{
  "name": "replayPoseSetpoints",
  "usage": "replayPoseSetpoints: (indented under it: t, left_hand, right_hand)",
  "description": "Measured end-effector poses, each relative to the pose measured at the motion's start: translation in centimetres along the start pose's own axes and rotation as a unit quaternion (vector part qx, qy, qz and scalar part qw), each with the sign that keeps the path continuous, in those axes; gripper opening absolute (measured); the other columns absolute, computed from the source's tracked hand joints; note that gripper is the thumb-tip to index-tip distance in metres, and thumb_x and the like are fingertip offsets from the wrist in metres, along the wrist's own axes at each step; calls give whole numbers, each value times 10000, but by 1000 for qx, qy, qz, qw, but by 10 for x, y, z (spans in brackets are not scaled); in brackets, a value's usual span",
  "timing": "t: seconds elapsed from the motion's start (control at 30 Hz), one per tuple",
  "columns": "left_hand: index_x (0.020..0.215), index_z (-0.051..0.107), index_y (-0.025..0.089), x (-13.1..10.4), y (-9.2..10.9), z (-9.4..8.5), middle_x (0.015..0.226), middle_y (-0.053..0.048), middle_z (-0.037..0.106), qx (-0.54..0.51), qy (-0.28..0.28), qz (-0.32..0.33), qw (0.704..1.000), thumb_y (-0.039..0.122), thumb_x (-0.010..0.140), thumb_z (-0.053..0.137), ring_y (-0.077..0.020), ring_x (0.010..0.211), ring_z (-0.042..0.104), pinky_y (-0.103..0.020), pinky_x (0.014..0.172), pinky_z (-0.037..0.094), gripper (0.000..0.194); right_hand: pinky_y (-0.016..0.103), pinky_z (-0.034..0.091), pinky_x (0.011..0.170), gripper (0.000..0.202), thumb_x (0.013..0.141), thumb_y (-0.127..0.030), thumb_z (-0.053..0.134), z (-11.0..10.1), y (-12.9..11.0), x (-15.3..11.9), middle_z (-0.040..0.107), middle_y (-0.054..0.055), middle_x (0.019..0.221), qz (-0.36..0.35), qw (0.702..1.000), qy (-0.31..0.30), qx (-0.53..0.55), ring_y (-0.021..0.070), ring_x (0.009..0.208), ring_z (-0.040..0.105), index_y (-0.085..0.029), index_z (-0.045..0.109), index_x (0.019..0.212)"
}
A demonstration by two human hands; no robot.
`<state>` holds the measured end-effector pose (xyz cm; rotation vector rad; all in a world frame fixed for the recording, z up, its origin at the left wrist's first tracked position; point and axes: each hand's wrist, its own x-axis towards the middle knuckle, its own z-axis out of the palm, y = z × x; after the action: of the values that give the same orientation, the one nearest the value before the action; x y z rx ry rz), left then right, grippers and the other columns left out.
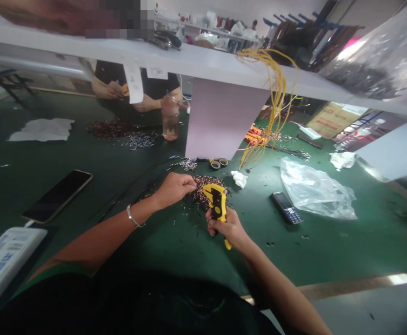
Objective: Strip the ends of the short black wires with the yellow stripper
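The right hand [229,227] grips a yellow-and-black, plier-like hand tool [218,202]; the left hand [175,188], at its ten o'clock, is pinched narrow, contents unclear. At eleven o'clock lies a heap of tiny copper-brown pieces [198,194]; how many are finished cannot be told.

Workshop, wire work by the look: green bench [329,253] with shelf [217,63] above, yellow wires [280,88] hanging at right, heap of cut bits [199,197] mid-bench, yellow hand tool [219,204], second person [157,88] working far left.
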<state>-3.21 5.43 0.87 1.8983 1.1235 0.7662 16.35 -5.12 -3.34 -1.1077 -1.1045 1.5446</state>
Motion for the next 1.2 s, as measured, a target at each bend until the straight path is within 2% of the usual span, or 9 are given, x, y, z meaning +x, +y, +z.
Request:
replayPoseSetpoints:
  t: [0.1, 0.27, 0.43, 0.57, 0.7, 0.8, 0.93, 1.13, 1.2]
  left_hand:
    - [695, 694, 176, -2, -1, 1, 441, 63, 505, 4, 4, 10, 1000, 247, 745, 614, -81, 466, 433, -220, 501, 337, 118]
    - [673, 697, 169, -3, -6, 5, 535, 30, 594, 29, 12, 36, 999, 258, 745, 615, -94, 533, 487, -214, 526, 353, 142]
    - [687, 710, 164, 1, -10, 5, 521, 33, 592, 32, 2, 19, 999, 275, 725, 633, -101, 522, 500, -208, 520, 360, 140]
    - [662, 693, 162, -5, -3, 13, 551, 23, 614, 28, 3, 25, 999, 250, 722, 614, -106, 551, 523, -215, 556, 381, 132]
    - [628, 659, 158, -14, 3, 24, 531, 23, 586, 3, -22, 29, 999, 253, 740, 597, -98, 528, 488, -217, 528, 358, 159]
    - [620, 656, 161, -13, 1, 24, 533, 21, 590, 0, -5, 25, 1000, 245, 736, 595, -101, 536, 495, -219, 533, 363, 156]
    - [632, 677, 161, -4, -7, 17, 552, 17, 621, -1, 15, 14, 1000, 228, 701, 623, -108, 557, 528, -218, 556, 381, 110]
    - [634, 667, 149, -2, -5, 15, 540, 32, 592, -18, 28, -13, 999, 184, 693, 632, -88, 532, 500, -208, 548, 364, 77]
    - [655, 657, 148, -2, -4, 13, 520, 40, 564, -47, 15, -24, 999, 195, 712, 640, -79, 501, 467, -205, 521, 350, 76]
  right_hand:
    - [253, 433, 432, 159, 636, -195, 681, -2, -4, 1, 561, -52, 525, 3, 1000, 1, -5, 105, 414, 509, -164, 610, 774]
    - [232, 396, 407, 147, 610, -169, 651, -10, -9, -1, 561, -64, 509, 12, 998, 32, -47, 92, 394, 484, -177, 599, 747]
    - [232, 400, 419, 168, 623, -145, 635, -12, -15, -10, 563, -60, 533, 34, 999, -29, -16, 93, 404, 500, -167, 599, 785]
    - [222, 387, 396, 173, 605, -158, 645, -19, -14, -8, 568, -62, 518, 42, 999, -5, -23, 94, 386, 499, -164, 591, 769]
    - [229, 402, 388, 154, 603, -168, 645, -25, -11, -2, 584, -53, 497, 51, 998, 12, -40, 109, 377, 514, -166, 597, 749]
    - [226, 393, 381, 147, 597, -158, 647, -22, -13, -5, 579, -55, 492, 59, 997, 14, -44, 109, 371, 514, -168, 598, 736]
    - [248, 437, 420, 172, 622, -136, 658, -18, -19, -18, 607, -33, 553, 76, 996, -38, 3, 116, 412, 540, -154, 623, 790]
    - [279, 462, 450, 154, 670, -117, 688, -25, -17, -29, 606, -18, 554, 75, 993, -58, 76, 127, 432, 539, -139, 652, 817]
    - [294, 468, 450, 142, 678, -117, 692, -27, -16, -29, 610, -9, 549, 69, 991, -59, 102, 135, 435, 533, -137, 657, 814]
